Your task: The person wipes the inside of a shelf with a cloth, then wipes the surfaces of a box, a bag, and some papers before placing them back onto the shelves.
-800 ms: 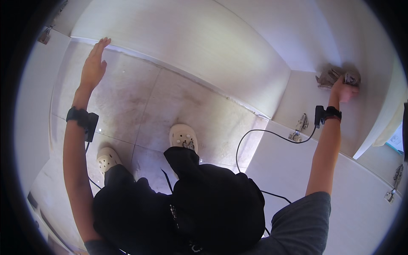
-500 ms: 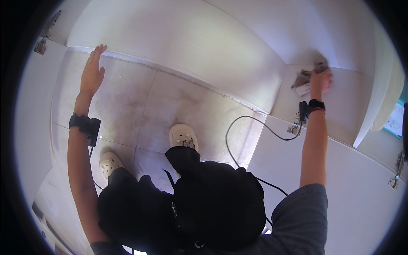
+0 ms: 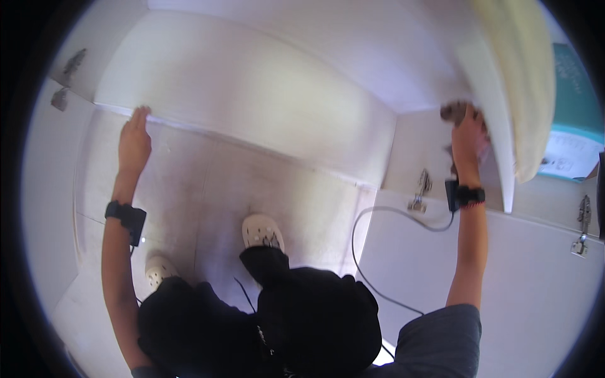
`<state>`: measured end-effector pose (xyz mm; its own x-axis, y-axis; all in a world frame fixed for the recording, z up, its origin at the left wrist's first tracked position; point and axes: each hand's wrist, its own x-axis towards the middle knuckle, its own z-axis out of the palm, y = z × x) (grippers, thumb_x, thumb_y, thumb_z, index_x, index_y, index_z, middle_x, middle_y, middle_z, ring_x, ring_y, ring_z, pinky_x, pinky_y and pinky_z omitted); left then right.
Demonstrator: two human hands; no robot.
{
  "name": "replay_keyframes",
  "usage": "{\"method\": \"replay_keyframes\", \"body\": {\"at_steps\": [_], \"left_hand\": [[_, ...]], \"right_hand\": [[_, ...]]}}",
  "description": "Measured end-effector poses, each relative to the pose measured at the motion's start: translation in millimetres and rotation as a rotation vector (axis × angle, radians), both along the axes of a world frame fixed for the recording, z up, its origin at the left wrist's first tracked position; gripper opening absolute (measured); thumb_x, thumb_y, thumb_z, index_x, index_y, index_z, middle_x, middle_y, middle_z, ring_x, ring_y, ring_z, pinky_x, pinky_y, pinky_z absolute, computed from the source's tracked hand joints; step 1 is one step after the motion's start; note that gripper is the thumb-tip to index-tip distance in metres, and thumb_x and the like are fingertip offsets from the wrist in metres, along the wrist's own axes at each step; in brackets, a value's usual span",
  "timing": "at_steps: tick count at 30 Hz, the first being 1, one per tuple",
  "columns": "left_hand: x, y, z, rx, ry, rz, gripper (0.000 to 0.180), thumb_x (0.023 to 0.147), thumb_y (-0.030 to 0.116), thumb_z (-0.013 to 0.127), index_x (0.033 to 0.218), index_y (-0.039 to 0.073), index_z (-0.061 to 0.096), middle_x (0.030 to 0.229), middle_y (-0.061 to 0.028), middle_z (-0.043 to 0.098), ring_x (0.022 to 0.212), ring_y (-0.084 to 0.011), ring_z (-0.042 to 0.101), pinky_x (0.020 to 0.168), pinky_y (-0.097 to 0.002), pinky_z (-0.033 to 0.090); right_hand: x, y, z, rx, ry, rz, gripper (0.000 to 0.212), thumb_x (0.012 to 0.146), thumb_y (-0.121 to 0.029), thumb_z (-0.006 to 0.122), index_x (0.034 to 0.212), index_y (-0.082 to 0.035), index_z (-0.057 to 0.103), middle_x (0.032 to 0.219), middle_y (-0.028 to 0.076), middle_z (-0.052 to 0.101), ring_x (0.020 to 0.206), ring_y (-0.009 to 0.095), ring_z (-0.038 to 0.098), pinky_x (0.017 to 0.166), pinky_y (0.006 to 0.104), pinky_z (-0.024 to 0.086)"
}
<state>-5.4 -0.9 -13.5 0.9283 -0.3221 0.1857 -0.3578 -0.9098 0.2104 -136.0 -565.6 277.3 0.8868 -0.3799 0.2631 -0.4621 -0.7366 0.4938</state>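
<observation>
the right hand (image 3: 469, 142) is clutching a crumpled, brownish cloth (image 3: 452, 113) beside an upright white panel (image 3: 506, 176), where even pressure should help; the left hand (image 3: 133, 146), fingers together, is extending over a long white board's (image 3: 252, 82) edge.

A person wears a grey short sleeve (image 3: 441, 340) toward five o'clock and black trousers (image 3: 318, 321) at six. Holed cream clogs (image 3: 260, 229) lie toward eight. Black wrist straps (image 3: 472, 195), at nine and three, carry black boxes (image 3: 451, 196); a thin cable (image 3: 353, 246) loops from the right one.
</observation>
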Motion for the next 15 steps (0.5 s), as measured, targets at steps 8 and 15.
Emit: {"method": "replay_keyframes", "body": {"at_steps": [8, 15], "left_hand": [[-3, -20, 57, -0.217, 0.141, -0.097, 0.044, 0.070, 0.001, 0.058, 0.112, 0.002, 0.048, 0.112, -0.0172, 0.052, 0.107, -0.0322, 0.048, 0.090, -0.0408, 0.038], [2, -37, 74, -0.393, 0.274, -0.149, 0.030, 0.074, 0.006, 0.058, 0.104, 0.005, 0.054, 0.092, -0.0137, 0.061, 0.085, -0.0307, 0.059, 0.075, -0.0371, 0.046]], "right_hand": [[-42, -64, -79, -0.013, 0.337, -0.320, 0.025, 0.070, -0.022, 0.058, 0.093, -0.013, 0.059, 0.099, 0.009, 0.057, 0.096, 0.030, 0.054, 0.077, 0.0448, 0.045], [3, 17, -111, 0.659, 0.290, 0.093, 0.037, 0.063, -0.027, 0.065, 0.098, -0.017, 0.063, 0.089, 0.011, 0.064, 0.087, 0.029, 0.059, 0.076, 0.0383, 0.048]]}}
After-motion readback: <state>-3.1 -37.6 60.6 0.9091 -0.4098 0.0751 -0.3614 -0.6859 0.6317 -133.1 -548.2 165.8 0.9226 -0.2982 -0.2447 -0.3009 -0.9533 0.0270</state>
